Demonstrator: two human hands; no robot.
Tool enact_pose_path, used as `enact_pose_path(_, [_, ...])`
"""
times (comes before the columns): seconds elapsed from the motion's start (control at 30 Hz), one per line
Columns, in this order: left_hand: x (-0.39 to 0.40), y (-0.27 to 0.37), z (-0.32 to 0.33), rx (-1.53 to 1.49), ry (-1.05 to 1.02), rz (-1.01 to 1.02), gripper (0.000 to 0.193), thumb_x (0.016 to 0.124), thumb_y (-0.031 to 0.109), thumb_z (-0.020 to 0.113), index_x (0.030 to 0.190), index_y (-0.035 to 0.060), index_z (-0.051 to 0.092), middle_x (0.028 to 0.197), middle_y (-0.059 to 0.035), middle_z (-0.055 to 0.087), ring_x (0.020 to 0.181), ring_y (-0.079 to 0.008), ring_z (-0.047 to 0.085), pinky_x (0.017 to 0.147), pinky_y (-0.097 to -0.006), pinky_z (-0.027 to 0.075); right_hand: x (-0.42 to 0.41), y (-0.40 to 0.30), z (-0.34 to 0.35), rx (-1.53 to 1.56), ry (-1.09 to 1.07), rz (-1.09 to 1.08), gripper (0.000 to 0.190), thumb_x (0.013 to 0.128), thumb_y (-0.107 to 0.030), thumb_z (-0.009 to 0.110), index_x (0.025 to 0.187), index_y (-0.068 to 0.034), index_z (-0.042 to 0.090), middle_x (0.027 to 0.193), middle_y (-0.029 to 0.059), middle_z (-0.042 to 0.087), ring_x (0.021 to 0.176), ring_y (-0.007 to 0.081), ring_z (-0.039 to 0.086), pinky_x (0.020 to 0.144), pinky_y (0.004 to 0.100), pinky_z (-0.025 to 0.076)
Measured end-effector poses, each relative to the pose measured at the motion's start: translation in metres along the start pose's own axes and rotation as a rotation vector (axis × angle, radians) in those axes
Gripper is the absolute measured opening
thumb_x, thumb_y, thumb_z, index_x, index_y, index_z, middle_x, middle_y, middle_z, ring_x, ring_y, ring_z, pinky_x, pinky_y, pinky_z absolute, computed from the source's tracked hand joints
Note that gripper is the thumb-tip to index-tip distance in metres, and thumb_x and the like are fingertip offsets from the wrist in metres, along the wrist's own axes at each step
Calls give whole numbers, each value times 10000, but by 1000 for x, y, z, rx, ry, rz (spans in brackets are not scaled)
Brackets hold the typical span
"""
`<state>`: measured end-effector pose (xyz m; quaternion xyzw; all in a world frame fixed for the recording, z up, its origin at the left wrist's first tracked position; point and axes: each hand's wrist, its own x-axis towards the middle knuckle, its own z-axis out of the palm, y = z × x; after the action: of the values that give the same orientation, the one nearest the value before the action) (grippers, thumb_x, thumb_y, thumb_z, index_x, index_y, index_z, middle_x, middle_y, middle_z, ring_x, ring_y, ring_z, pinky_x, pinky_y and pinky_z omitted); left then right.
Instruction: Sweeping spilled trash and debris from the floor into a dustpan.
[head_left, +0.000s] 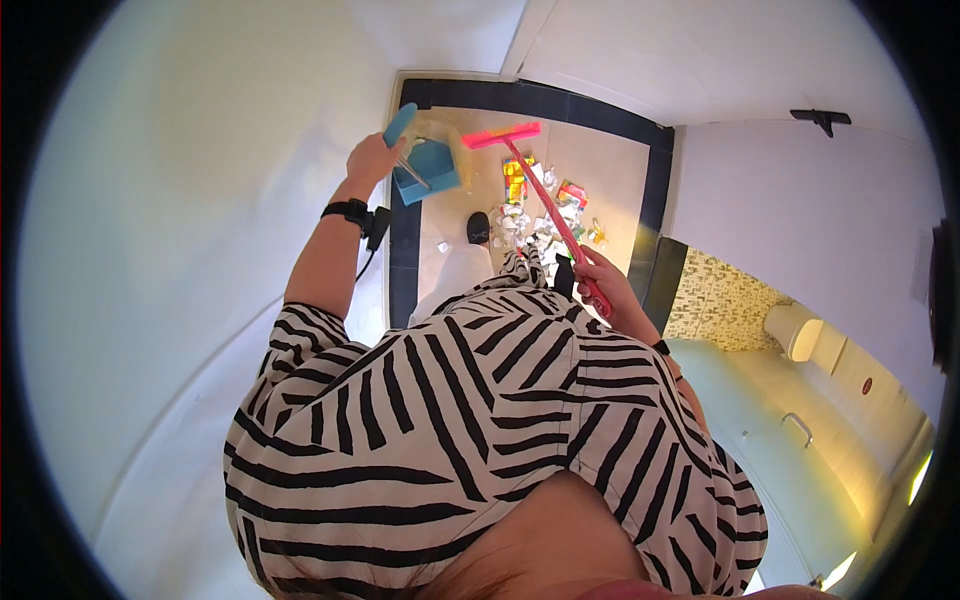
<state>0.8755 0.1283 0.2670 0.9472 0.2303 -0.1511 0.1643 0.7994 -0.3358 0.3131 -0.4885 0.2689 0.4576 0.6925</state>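
Note:
My left hand (371, 159) grips the blue handle of a long-handled dustpan (429, 171), whose blue pan is down by the left wall. In my right hand (606, 289) is the pink pole of a broom (551, 206). The pink bristle head (501, 136) lies beyond the litter, to the right of the dustpan. Crumpled white paper scraps (517, 223) are heaped on the tiled floor before me, partly hidden by the pole. Among them lie a yellow-and-red packet (516, 180) and another colourful packet (572, 195).
My black shoe (478, 227) stands just left of the heap, with one small scrap (442, 247) farther left. Dark border tiles (592, 109) edge the beige floor along the walls. To the right are a frosted glass door (757, 420) with a metal handle and a white toilet cistern (795, 331).

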Motion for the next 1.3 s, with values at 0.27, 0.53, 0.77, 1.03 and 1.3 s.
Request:
enact_pose_path(0.27, [-3,-116,71,-217,113,-53,585,846,560,530,955,1,663,927,-237,667,916,-395,640,787,-474,505,24,121,31,-192,84,-153,670,834,-43,594,1436,-43,299,738,27,548,506,86,488,421,210,378])
enact_pose_path(0.53, [-60,-131,63,-380,111,-118,584,849,549,523,869,-21,650,726,-188,663,702,-350,666,696,-453,515,13,143,14,-223,91,-241,668,816,-45,605,1425,-41,329,707,15,531,492,89,472,436,215,376])
enact_pose_path(0.77, [-100,-110,49,-241,137,-129,561,840,543,541,792,-6,646,647,-166,639,587,-303,653,644,-424,520,-16,134,-13,-220,43,-252,669,800,-38,605,1417,-41,347,696,11,533,489,88,469,446,223,379])
enact_pose_path(1.03, [-139,-100,45,-222,77,-110,531,840,514,558,788,-8,637,629,-148,624,550,-286,640,566,-401,519,-6,161,-51,-206,100,-267,661,791,-69,630,1398,-33,372,689,23,545,473,103,488,431,232,386])
enact_pose_path(1.3, [-228,-151,104,-298,89,-115,516,839,484,591,903,-26,639,638,-130,610,540,-259,633,526,-373,514,80,202,-96,-331,140,-382,444,808,-80,625,1234,-22,515,688,59,579,488,137,550,397,258,434])
